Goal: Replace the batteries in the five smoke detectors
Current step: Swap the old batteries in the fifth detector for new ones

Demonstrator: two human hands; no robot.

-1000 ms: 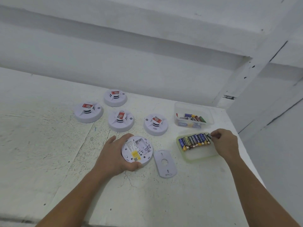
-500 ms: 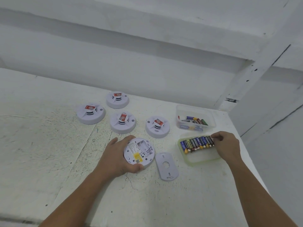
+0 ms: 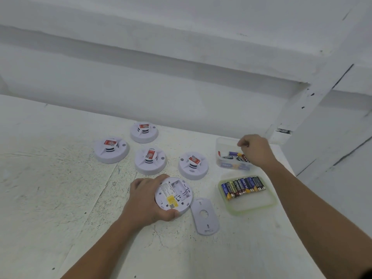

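Note:
My left hand grips a white smoke detector turned upside down on the table, its battery bay open and bare. Its loose cover plate lies just right of it. Four more detectors sit face up behind. My right hand hovers over the clear box of loose batteries, fingers curled and pinched; a small dark battery seems to sit at the fingertips. A green-rimmed tray holds a row of batteries.
The white table's right edge runs close past the tray and the clear box. A white wall rises behind the detectors. Bare scuffed tabletop lies to the left and in front of my arms.
My right hand left the right end of the battery row in the green tray and moved back over the clear box. My left hand and the detector stayed in place.

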